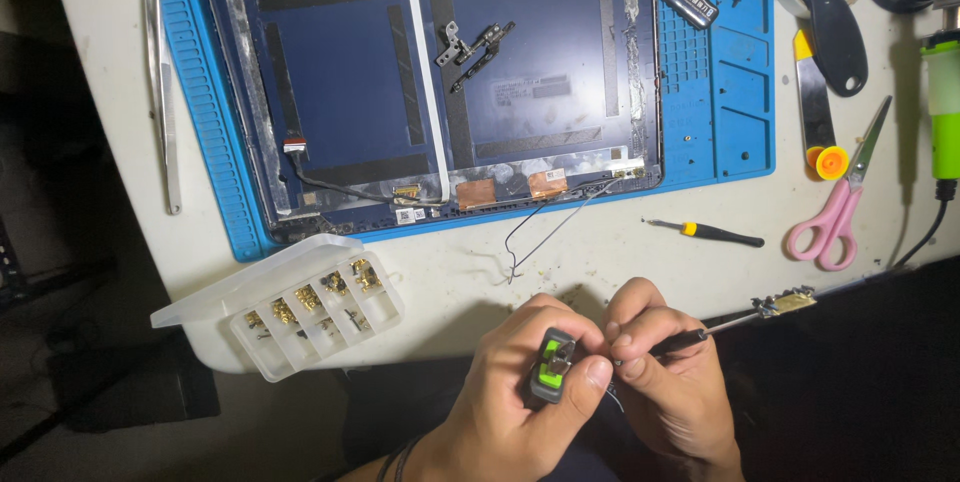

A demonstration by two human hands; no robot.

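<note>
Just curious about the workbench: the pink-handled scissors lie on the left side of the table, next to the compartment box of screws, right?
Not quite. The head view shows the pink-handled scissors on the right side of the table, near the small screwdriver. The compartment box of screws sits at the left, far from them.

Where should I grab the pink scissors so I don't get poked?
Take the pink scissors by the pink loop handles, coming from the table's near edge. They lie flat on the white table with the loops toward the person and the blade tips pointing away toward the green tool. The loops are blunt and rounded, probably the safest part.
</note>
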